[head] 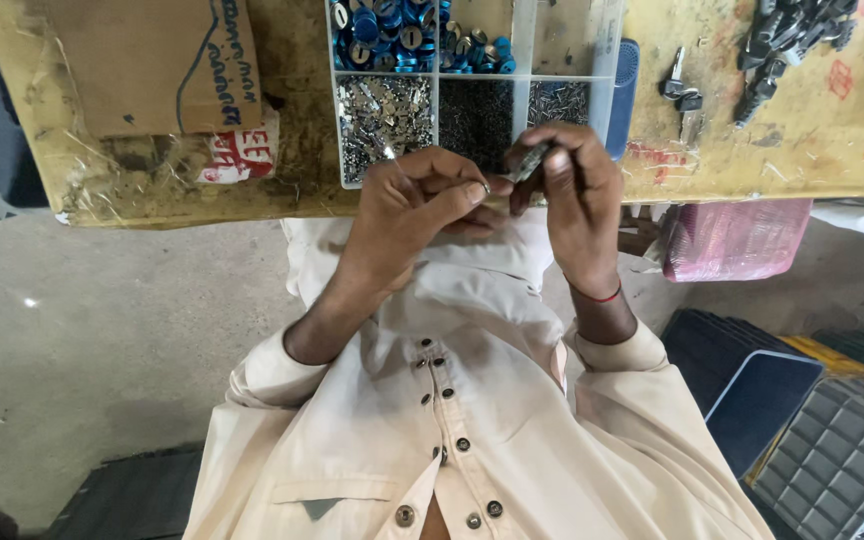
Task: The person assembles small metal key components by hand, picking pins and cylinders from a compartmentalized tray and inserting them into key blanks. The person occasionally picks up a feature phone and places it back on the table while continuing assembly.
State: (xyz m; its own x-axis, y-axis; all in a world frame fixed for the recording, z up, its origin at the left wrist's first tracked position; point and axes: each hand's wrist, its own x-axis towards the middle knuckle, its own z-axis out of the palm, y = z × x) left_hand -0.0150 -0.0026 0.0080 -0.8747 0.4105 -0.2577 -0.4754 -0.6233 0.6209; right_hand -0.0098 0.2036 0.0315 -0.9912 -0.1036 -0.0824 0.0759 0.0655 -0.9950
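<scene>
- Centrally, a small silver metal key-like piece (pixel 530 162) is pinched in the right hand's (pixel 577 205) grip.
- Left hand (pixel 417 205): grip closed on a tiny part, touching it.
- Just beyond, a clear plastic compartment tray (pixel 522 45) sits on the tabletop (pixel 802 130).

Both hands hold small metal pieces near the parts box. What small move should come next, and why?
Probably bring the two hands closer, to join the pieces. The right hand pinches a small metal part and the left hand holds something tiny at its fingertips, close but apart, in front of the parts box.
</scene>
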